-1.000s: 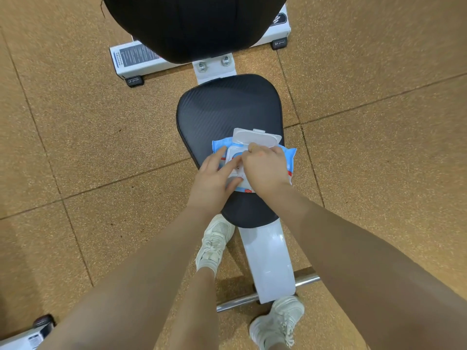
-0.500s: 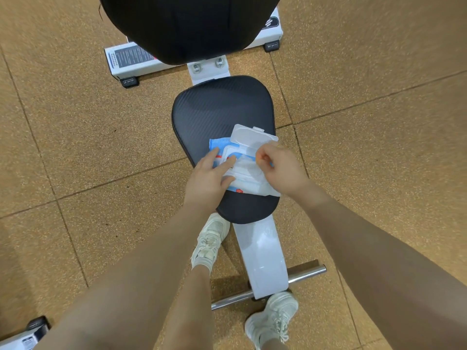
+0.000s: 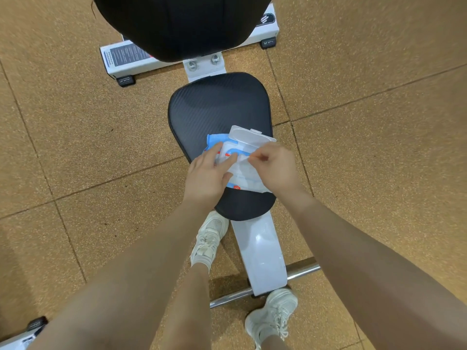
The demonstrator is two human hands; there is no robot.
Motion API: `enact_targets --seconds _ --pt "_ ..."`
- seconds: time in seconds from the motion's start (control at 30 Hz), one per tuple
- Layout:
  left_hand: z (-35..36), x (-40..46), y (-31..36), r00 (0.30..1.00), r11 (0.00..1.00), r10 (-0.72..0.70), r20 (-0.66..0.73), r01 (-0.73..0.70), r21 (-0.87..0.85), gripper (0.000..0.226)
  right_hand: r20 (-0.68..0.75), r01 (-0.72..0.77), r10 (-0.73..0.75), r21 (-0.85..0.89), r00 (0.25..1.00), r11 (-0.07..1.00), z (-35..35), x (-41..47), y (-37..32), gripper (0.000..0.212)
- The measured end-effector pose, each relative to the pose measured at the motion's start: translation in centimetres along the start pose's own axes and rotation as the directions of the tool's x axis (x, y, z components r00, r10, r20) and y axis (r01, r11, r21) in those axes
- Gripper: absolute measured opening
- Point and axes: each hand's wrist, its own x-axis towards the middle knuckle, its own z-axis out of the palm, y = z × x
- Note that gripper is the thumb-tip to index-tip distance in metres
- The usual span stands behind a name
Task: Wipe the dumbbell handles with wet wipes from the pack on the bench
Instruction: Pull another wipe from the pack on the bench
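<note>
While left hand presses pack flat — right hand pinches wipe, drawn further out.

The far half of the black seat pad, beyond the wipes pack, lies bare and open to a reaching hand; farther on, the dark backrest overhangs, while both hands crowd the pack's near side.

Warm, even indoor light, wide-angle view.
Glare streaks the white frame at 6 o'clock; floor lines bow outward; hands slightly motion-blurred.
</note>
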Motion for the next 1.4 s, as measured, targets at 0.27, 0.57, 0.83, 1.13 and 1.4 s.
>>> enact_targets --seconds 0.27,0.57,0.83,1.13,1.4 --pt "-0.1 0.2 0.3 0.998 0.996 -0.042 0.042 0.038 0.083 0.041 -0.019 -0.109 0.114 0.168 0.993 0.980 -1.1 -0.5 -0.1 0.013" --pt "-0.4 -0.1 -0.1 0.998 0.998 0.061 0.024 -0.061 -0.030 0.044 -0.096 -0.033 0.033 0.001 0.995 0.999 -0.2 -0.7 -0.4 0.010" --pt "-0.1 0.1 -0.1 0.997 0.999 0.010 0.079 -0.014 0.052 0.042 0.217 0.286 -0.233 -0.260 0.948 0.922 -2.1 -0.9 -0.8 0.021" --pt "0.1 0.1 -0.5 0.998 0.999 0.037 0.041 -0.038 0.025 0.041 0.263 0.459 -0.389 -0.656 0.883 0.600 -1.8 0.4 -1.1 0.022" --pt "-0.3 0.3 -0.2 0.995 0.997 -0.072 0.075 0.070 0.026 0.036 0.186 0.223 -0.252 0.161 0.950 0.961 -4.5 -0.4 -0.1 0.017"
